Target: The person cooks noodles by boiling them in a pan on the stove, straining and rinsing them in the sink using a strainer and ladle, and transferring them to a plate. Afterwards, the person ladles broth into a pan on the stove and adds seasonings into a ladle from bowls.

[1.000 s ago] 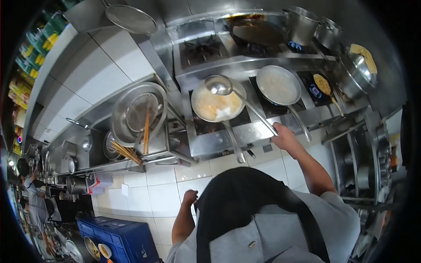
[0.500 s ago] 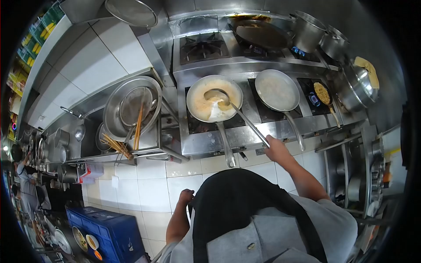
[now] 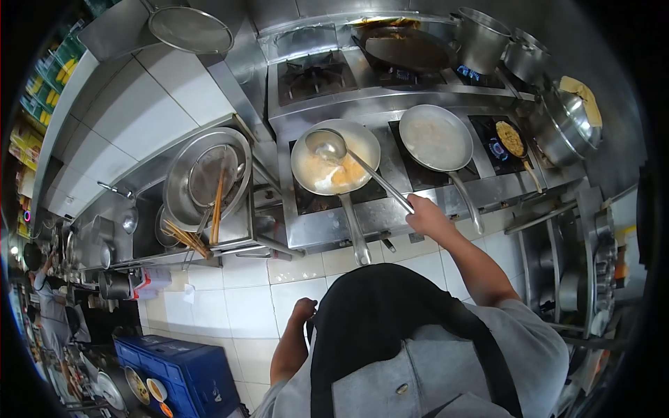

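Note:
My right hand [image 3: 426, 216] is closed round the end of a long metal ladle [image 3: 380, 182]. The ladle's bowl rests over the far left part of a frying pan [image 3: 298, 180], which holds a creamy, pale orange sauce [image 3: 341, 175] with a white patch in it. The pan's handle [image 3: 356, 233] points toward me, with no hand on it. Beside my body, away from the stove, my left hand [image 3: 304, 309] has its fingers curled in; whatever they may hold is hidden. To the right of the sauce pan stands a second frying pan [image 3: 436, 139] with a pale, whitish inside.
A small pan of browned food [image 3: 511, 139] sits at a burner with blue flame. Behind are a wide dark pan [image 3: 406, 50] and tall pots [image 3: 481, 45]. On the left, a metal basin [image 3: 174, 146] holds a strainer. A blue crate [image 3: 188, 369] stands on the floor; a co-worker [image 3: 52, 306] is at far left.
The ladle has shifted up and left within the sauce pan, and my right hand has moved slightly up and left with it. The whole view has tilted slightly.

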Action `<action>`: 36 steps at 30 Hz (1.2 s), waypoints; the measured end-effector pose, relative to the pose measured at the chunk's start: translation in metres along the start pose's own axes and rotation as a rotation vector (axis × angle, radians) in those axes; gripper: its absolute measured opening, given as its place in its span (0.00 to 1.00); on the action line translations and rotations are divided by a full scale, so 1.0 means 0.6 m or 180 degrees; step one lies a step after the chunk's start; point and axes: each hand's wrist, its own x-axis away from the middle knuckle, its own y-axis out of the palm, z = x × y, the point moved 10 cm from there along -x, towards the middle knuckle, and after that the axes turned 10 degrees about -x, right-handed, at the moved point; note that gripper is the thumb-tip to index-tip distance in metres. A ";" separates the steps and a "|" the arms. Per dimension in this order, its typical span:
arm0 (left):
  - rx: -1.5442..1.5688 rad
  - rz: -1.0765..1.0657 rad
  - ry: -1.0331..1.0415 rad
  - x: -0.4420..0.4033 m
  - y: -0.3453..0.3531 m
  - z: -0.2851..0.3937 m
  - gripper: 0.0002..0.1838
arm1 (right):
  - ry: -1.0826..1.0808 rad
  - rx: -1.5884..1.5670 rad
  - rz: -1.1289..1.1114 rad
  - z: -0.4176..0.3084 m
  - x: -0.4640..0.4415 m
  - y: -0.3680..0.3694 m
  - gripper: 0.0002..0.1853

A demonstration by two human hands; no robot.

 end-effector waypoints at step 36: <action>0.1733 0.0257 -0.0943 0.005 -0.032 -0.030 0.14 | 0.0265 0.1348 -0.0239 -0.038 0.185 -0.059 0.10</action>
